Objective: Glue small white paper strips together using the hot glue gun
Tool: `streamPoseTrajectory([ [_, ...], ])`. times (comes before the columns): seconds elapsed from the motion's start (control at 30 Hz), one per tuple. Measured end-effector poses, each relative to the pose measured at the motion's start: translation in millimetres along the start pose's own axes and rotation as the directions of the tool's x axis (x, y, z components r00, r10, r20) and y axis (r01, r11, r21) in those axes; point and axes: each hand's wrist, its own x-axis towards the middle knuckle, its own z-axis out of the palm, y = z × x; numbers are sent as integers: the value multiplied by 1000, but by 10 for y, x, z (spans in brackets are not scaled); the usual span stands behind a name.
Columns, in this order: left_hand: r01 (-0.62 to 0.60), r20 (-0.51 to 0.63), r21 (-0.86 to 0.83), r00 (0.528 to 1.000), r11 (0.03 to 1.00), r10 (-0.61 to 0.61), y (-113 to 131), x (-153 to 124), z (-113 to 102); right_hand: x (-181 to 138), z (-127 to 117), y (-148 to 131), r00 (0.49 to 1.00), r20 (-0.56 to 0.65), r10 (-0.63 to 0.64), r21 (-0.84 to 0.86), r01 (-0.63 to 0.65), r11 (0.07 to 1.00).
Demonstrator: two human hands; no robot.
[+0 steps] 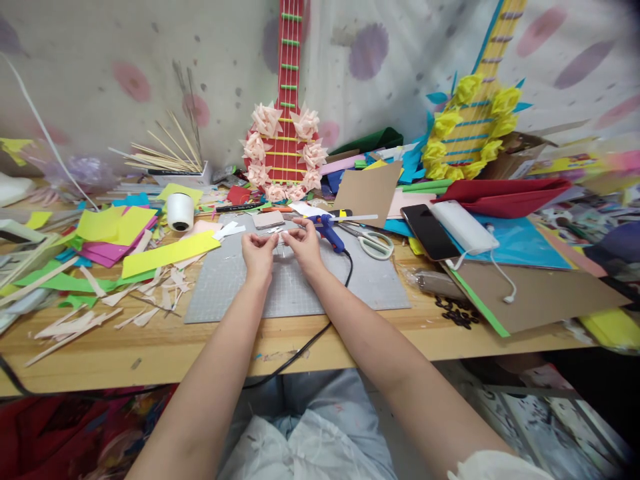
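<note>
Over the grey cutting mat (290, 300), my left hand (259, 255) and my right hand (304, 247) are close together, thumbs and fingertips pinched. Between them is something small, thin and whitish or clear, too fine to make out. Just right of my right hand lies a blue glue gun (330, 235) with a pale glue stick out of its back. Its black cord (345, 273) runs under my right forearm. Scissors (373, 243) rest beside it. Behind my fingers are a small pale pad (269, 219) and white paper scraps (230, 230).
Paper offcuts and yellow strips (170, 255) cover the left side, near a thread spool (180, 212). A red paper guitar (286, 150) and a yellow one (467, 127) stand behind. On the right are a phone (429, 230), a white power bank (465, 228) and small black pieces (456, 312).
</note>
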Motion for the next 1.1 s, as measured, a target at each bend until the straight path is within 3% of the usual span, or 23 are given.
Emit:
streamPoseTrajectory([
  [0.2, 17, -74, -67, 997, 998, -22, -28, 20, -34, -12, 11, 61, 988, 103, 116, 36, -121, 992],
  [0.43, 93, -42, -124, 994, 988, -98, -74, 60, -75, -23, 17, 112, 980, 165, 109, 31, -116, 993],
  [0.8, 191, 69, -91, 980, 977, -186, 17, 2, -92, -6, 11, 132, 983, 76, 167, 10, -168, 986],
  [1.1, 126, 36, 55, 991, 991, -128, 32, -2, -171, 1, -9, 106, 988, 84, 129, -110, -119, 987],
])
